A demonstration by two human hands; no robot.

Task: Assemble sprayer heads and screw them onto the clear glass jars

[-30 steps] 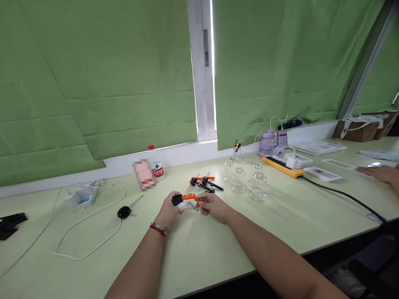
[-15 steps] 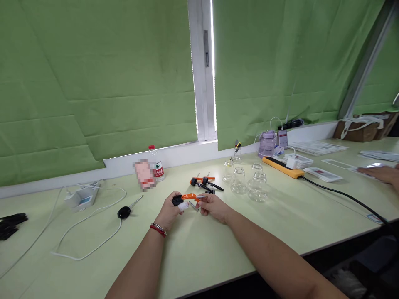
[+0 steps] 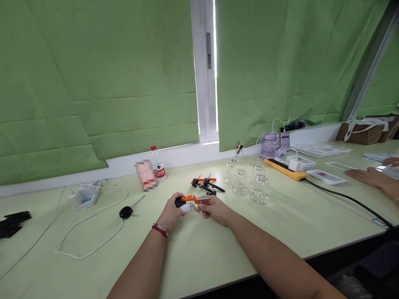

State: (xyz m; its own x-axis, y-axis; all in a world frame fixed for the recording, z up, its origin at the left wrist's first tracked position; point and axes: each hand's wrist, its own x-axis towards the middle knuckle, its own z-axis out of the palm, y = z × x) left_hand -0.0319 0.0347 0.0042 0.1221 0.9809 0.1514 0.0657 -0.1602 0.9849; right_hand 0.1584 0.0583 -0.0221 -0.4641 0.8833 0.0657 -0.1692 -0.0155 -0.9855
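My left hand (image 3: 172,214), a red bracelet on its wrist, grips the black end of a small orange-and-black tool (image 3: 188,199) just above the pale green table (image 3: 199,249). My right hand (image 3: 215,209) pinches the tool's other end, where a thin metal pin sticks out. Both hands meet at the middle of the table. Just behind them lie two more orange-and-black tools (image 3: 204,183).
Several small glass jars (image 3: 249,182) stand right of the spare tools. A water bottle (image 3: 158,165), a black-headed screwdriver (image 3: 128,210), a white device with cable (image 3: 82,196), a yellow power strip (image 3: 285,169) and another person's hand (image 3: 369,176) at far right.
The view has shifted slightly. My hands stay closed on the tool, the other person's hand at the right has slid a little left.
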